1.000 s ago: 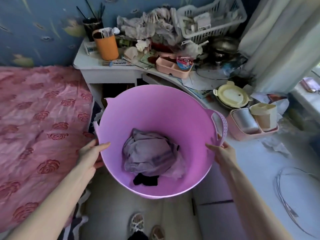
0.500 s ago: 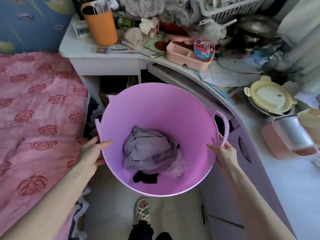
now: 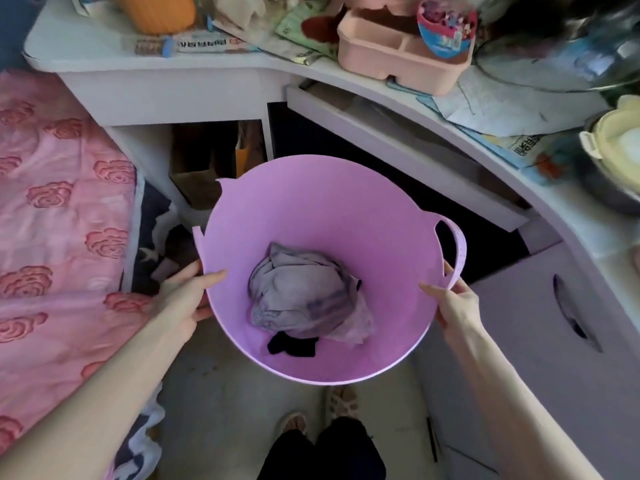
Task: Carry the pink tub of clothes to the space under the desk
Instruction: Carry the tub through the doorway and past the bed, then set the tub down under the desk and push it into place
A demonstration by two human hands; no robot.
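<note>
I hold the pink tub (image 3: 311, 202) off the floor in front of me. My left hand (image 3: 188, 292) grips its left rim, thumb inside. My right hand (image 3: 453, 299) grips the right rim just below the loop handle (image 3: 457, 251). Inside lie crumpled lilac-grey clothes (image 3: 301, 289) and a small black piece (image 3: 291, 346). The white curved desk (image 3: 145, 84) stands straight ahead, and the dark space under the desk (image 3: 346, 143) opens right behind the tub's far rim.
A bed with a pink rose cover (image 3: 59, 220) fills the left. A lilac cabinet (image 3: 540, 323) stands on the right under the desktop. The desktop carries an orange cup (image 3: 156, 8), a peach tray (image 3: 398, 50) and papers. A brown bag (image 3: 204, 174) sits in the left cubby.
The view has dropped and closed in on the desk. The tub, still in both hands, now sits lower and nearer the dark opening beneath the desktop.
</note>
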